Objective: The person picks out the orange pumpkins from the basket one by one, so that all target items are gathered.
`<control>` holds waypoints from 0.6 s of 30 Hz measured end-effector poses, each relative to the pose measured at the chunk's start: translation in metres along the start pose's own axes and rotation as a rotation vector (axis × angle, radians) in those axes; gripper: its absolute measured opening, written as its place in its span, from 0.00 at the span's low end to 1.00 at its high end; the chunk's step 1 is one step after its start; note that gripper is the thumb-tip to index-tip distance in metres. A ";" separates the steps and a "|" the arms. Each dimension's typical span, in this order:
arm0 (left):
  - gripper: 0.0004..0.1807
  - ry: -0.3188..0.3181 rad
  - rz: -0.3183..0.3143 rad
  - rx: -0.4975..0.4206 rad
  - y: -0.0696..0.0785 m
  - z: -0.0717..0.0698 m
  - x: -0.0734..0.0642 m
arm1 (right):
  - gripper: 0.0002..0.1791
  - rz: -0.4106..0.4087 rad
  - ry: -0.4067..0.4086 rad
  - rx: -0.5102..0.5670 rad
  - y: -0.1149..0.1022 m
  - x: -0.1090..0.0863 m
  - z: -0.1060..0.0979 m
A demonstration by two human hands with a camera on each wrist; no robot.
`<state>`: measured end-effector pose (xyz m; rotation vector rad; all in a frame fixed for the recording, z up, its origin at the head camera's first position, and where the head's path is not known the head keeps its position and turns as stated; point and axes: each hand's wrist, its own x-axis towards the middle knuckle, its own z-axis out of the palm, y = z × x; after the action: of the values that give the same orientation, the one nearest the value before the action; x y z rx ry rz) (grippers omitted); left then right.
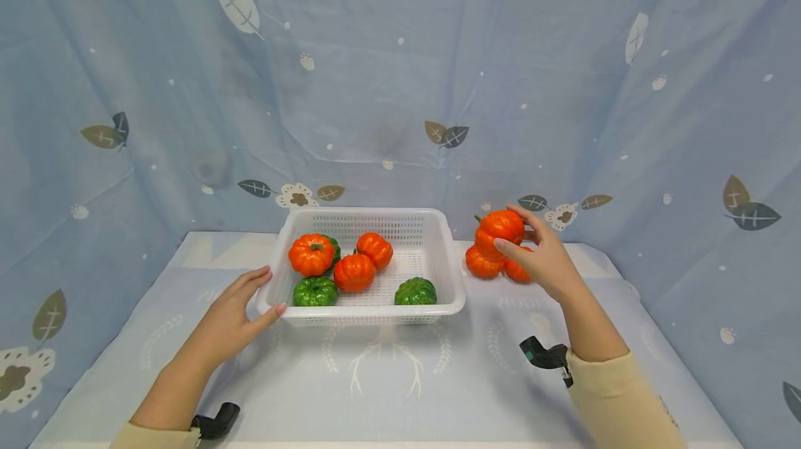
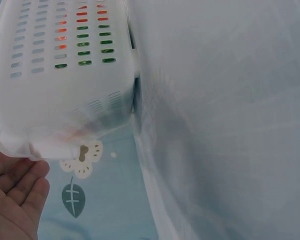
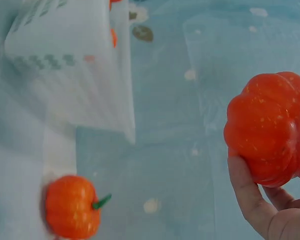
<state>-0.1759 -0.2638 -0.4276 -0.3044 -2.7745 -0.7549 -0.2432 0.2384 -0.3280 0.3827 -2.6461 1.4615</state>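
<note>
My right hand (image 1: 547,259) grips an orange pumpkin (image 1: 499,232) between thumb and fingers, to the right of the white basket (image 1: 450,299). In the right wrist view this pumpkin (image 3: 270,125) shows large and glossy, with fingers curled under it. Two more orange pumpkins, one on the left (image 1: 483,265) and one on the right (image 1: 519,270), sit just below it in the head view. My left hand (image 1: 231,320) rests at the basket's left end, fingers and thumb spread along the rim. Its fingertips meet the rim in the left wrist view.
Inside the basket lie orange pumpkins (image 1: 354,272) and green pumpkins (image 1: 416,292), several in all. A pale patterned cloth covers the table (image 1: 388,393). Behind it hangs a blue curtain (image 1: 375,87) with leaf prints, close to the basket's far side.
</note>
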 end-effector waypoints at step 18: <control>0.44 -0.002 0.011 0.001 0.002 -0.001 0.000 | 0.48 0.142 0.181 -0.145 0.078 -0.010 -0.054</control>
<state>-0.1752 -0.2623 -0.4257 -0.3207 -2.7729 -0.7503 -0.2562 0.3249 -0.3652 0.0484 -2.6559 1.2604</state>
